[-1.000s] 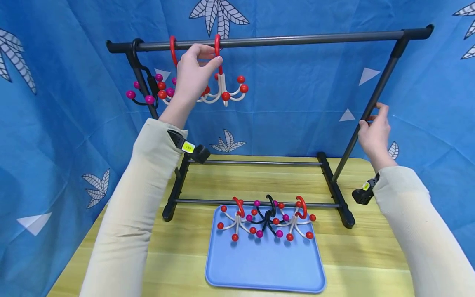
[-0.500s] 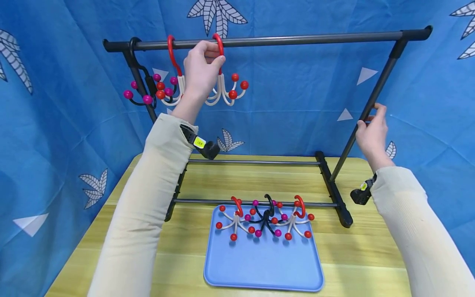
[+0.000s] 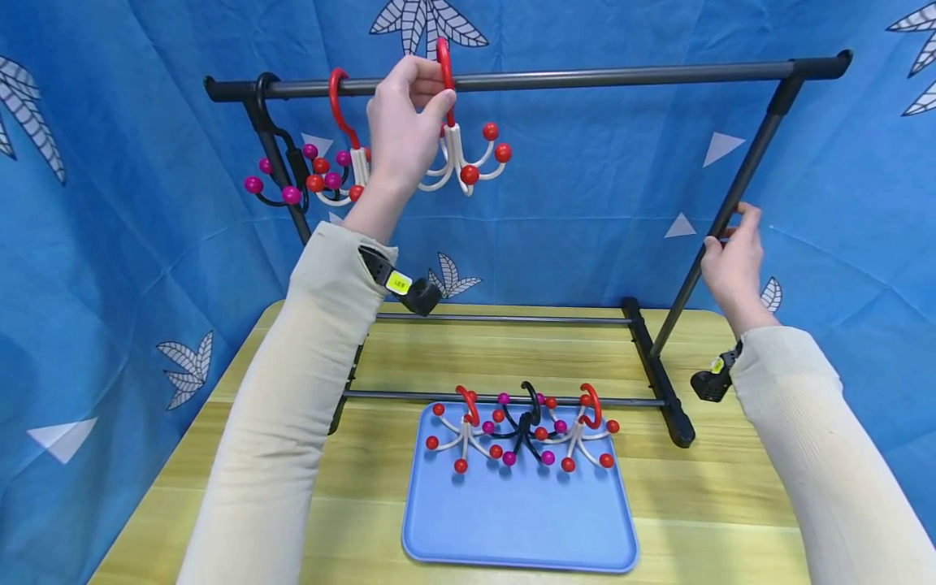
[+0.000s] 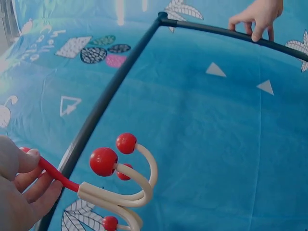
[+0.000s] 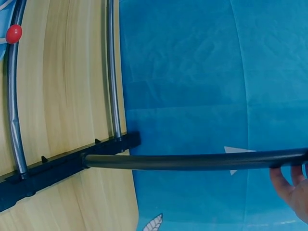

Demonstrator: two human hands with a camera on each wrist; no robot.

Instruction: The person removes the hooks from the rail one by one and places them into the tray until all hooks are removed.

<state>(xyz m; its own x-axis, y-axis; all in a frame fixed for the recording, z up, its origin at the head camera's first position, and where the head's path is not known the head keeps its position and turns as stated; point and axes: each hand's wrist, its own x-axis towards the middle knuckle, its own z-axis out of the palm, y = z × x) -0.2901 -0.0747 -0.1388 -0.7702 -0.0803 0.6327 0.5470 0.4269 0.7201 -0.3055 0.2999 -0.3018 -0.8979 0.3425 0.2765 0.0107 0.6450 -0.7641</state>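
Note:
My left hand [image 3: 405, 130] pinches the red hook of a white, several-armed hanger [image 3: 453, 146] tipped with red balls. This hook's top now stands higher than the dark rack's top bar [image 3: 621, 79]; in the left wrist view the hanger [image 4: 115, 192] overlaps the bar from the side. On the far right, my right hand [image 3: 734, 264] grips the rack's upright post [image 3: 686, 301], thumb and fingers on either side. Left of my left hand, a second red-hooked white hanger [image 3: 340, 118] hangs on the bar, partly hidden by the wrist. A black hanger [image 3: 296, 166] with magenta balls hangs at the bar's left end.
A blue tray [image 3: 522, 520] on the wooden table [image 3: 702, 504] carries a red-hooked white hanger [image 3: 465, 431], a black hanger [image 3: 526, 426] and another white one [image 3: 580, 435]. The rack's lower front rail [image 3: 409, 396] runs right behind the tray. A blue curtain [image 3: 570, 203] surrounds the rack.
My left hand has moved up and to the right with its hanger, whose hook has risen above the bar. The white hanger beside it has shifted slightly. My right hand stays on the post.

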